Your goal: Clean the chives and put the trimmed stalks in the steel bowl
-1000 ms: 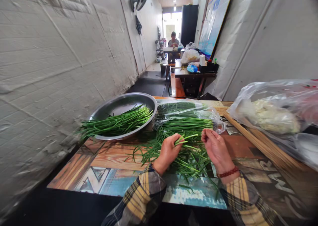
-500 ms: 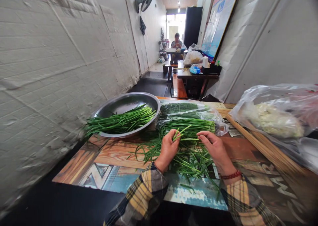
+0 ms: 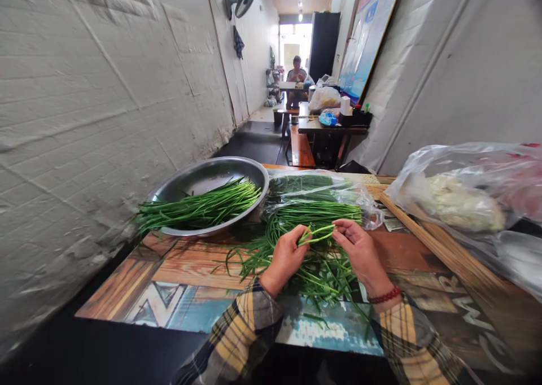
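My left hand is closed around a few garlic chives, whose pale ends stick out to the right. At those ends, my right hand pinches the tips between thumb and forefinger; a red bead bracelet circles its wrist. Beneath both hands lie loose, scattered chive leaves. Just behind them, a thick bundle of chives rests partly in a clear plastic bag. To the left, a wide steel basin holds another bunch of chives, its leaf ends hanging over the rim.
A clear bag with pale contents and long wooden sticks lie on the right of the patterned table. Farther back are a dark table, a bench and a seated person. A white wall runs along the left.
My right hand has moved onto the chive ends beside my left hand, and the stems that pointed apart now lie together. The view has shifted slightly to the right.
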Demonstrator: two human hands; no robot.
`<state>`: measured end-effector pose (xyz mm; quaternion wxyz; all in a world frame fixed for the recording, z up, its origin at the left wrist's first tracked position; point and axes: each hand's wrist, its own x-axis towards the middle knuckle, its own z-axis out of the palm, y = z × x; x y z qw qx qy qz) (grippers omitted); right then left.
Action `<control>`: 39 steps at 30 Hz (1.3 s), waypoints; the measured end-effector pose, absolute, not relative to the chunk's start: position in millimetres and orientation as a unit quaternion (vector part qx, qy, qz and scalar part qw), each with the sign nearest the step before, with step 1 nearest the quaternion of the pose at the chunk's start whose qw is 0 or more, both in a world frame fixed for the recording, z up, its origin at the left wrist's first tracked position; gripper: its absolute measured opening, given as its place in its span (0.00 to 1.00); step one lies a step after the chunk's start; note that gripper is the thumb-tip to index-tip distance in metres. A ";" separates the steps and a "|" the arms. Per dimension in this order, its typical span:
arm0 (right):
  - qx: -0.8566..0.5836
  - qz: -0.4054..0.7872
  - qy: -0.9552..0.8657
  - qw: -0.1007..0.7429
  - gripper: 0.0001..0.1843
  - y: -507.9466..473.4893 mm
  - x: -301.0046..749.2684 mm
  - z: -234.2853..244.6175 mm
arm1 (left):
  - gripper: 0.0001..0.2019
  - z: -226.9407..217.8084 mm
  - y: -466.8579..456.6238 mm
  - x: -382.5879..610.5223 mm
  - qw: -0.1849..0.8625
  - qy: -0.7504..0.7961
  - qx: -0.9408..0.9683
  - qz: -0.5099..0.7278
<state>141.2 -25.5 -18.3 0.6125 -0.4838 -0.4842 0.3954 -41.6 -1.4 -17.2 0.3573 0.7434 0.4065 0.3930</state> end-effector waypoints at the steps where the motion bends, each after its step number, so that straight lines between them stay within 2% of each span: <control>1: -0.485 0.389 -0.491 0.610 0.17 -25.9 141.5 -18.7 | 0.10 -16.9 -1.8 -41.6 0.352 0.407 0.749 0.387; 12: -0.535 0.275 -0.546 0.583 0.13 -25.2 146.1 -24.7 | 0.08 -14.8 -3.7 -42.6 0.317 0.403 0.781 0.357; 18: -0.527 0.147 -0.651 0.526 0.08 -33.9 137.0 -10.9 | 0.14 -14.4 -7.1 -41.9 0.292 0.357 0.822 0.333; 23: -0.501 0.178 -0.674 0.514 0.07 -36.0 135.6 -7.9 | 0.15 -15.2 -8.6 -41.7 0.296 0.344 0.848 0.275; 26: -0.479 0.227 -0.677 0.510 0.07 -36.5 139.7 -5.7 | 0.11 -15.5 -8.0 -41.6 0.262 0.370 0.858 0.242; 30: -0.452 0.283 -0.684 0.498 0.10 -38.6 140.2 0.0 | 0.08 -13.6 -9.6 -40.8 0.176 0.420 0.864 0.215; 34: -0.465 0.244 -0.685 0.505 0.07 -37.2 136.2 -1.5 | 0.09 -10.1 -13.4 -40.8 0.065 0.434 0.878 0.192; 36: -0.509 0.218 -0.649 0.521 0.08 -33.5 139.6 -7.1 | 0.08 -8.5 -12.3 -43.0 0.046 0.429 0.878 0.207; 39: -0.571 0.207 -0.571 0.552 0.11 -27.4 152.3 -16.0 | 0.08 -6.5 -6.1 -49.6 0.040 0.471 0.823 0.314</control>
